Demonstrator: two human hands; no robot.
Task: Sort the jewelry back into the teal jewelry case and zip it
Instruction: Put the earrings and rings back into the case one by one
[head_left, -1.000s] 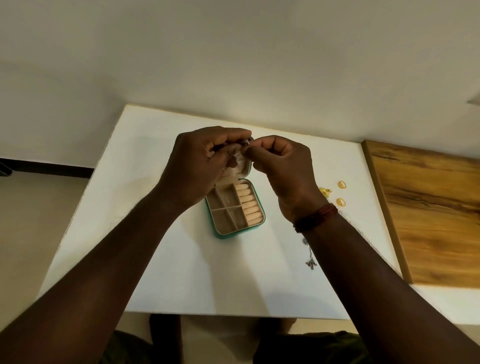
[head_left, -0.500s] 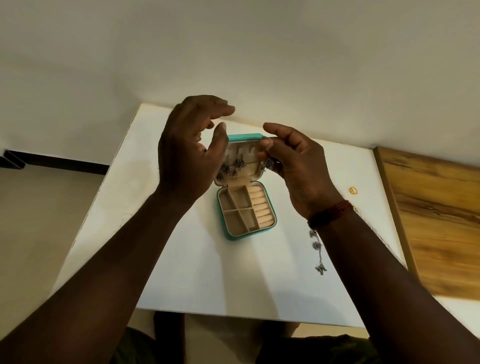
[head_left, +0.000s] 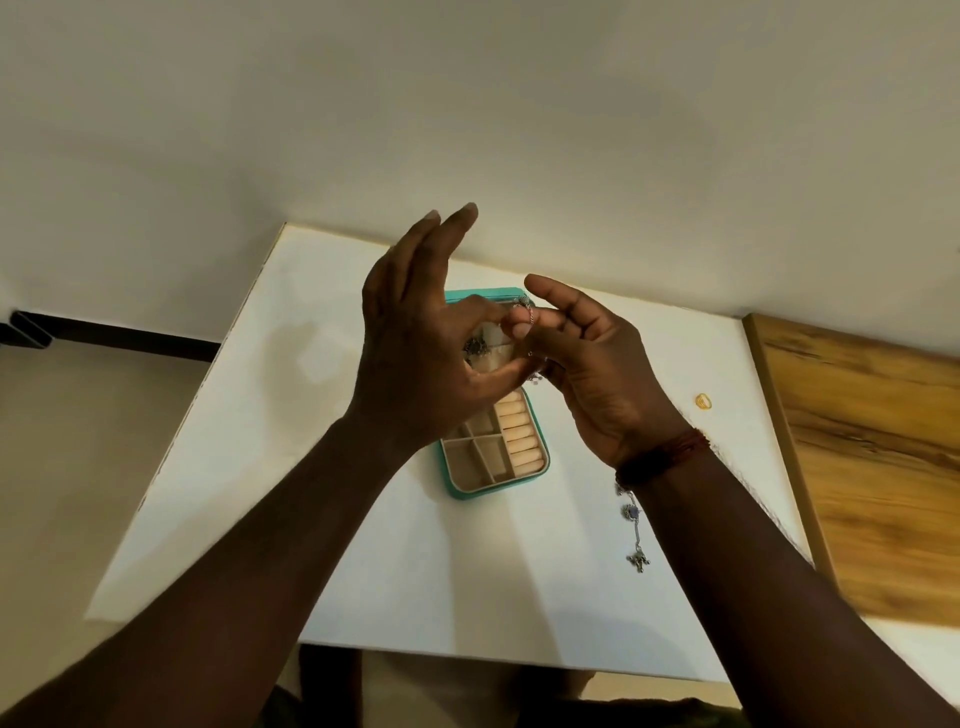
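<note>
Hovering over the open teal jewelry case (head_left: 470, 493) on the worktop (head_left: 363, 545), the right hand (head_left: 592, 369) pinches a silver chain (head_left: 523, 314) in curled fingertips just before the upright lid (head_left: 470, 294), while the left hand (head_left: 415, 364), outer fingers splayed, lays a forefinger on it, grip unclear.

You are working on a smooth, matt white table (head_left: 363, 545). The teal jewelry case (head_left: 483, 292) is showing matt, suede-like beige lining. The chain (head_left: 523, 313) you are holding is reading as dull silver metal, the ring (head_left: 703, 401) glossy gold, the board (head_left: 872, 441) grained wood.
</note>
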